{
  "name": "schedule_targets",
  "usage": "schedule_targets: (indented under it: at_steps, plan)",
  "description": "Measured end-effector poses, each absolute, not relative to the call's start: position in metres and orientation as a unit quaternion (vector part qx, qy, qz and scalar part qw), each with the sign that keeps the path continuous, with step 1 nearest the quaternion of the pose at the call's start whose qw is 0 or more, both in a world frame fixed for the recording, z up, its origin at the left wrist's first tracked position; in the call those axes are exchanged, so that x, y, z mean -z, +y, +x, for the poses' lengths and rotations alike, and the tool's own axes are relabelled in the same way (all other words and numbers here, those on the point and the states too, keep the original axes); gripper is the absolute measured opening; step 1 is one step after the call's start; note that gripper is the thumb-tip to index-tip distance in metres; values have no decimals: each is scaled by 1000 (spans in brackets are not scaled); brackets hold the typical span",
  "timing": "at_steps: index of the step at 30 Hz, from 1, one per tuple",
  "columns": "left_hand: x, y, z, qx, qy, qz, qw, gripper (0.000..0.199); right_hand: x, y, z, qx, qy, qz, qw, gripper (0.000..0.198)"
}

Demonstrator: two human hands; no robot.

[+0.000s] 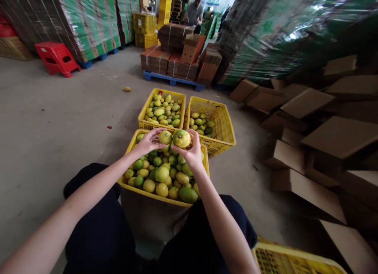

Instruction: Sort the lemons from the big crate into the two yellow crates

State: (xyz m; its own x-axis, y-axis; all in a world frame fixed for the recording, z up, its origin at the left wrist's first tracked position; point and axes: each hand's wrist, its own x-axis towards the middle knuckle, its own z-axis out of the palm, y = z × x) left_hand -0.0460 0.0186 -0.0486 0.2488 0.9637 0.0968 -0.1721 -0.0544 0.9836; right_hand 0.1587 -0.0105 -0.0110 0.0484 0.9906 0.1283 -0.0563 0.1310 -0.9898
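Observation:
My left hand (150, 142) is closed around a yellow-green lemon (165, 137). Beside it, my right hand (192, 150) grips a larger, bumpier lemon (181, 138), its stem end facing me. Both fruits are held close together above the near yellow crate (163, 200), which is heaped with yellow and green lemons (162, 174). Just beyond stand two more crates: the far left crate (141, 115) is full of mostly yellow lemons, while the far right crate (223, 126) has several greenish ones gathered at its left side.
Open cardboard boxes (307, 104) pile up on the right. A loose lemon (126, 89) lies on the floor near a red stool (57, 59). Flattened cartons sit on a blue pallet (173, 80), with a person (194, 12) behind. Another yellow crate (292, 262) is at bottom right.

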Motion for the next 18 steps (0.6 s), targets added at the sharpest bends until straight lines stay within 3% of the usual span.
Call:
schedule_targets:
  at_steps: [12, 18]
  plan:
    - [48, 20, -48, -504, 367, 532, 573, 76, 13, -9, 157, -466, -501, -465, 561, 67]
    - [53, 26, -54, -516, 386, 504, 575, 57, 16, -7, 157, -516, -452, -473, 553, 53]
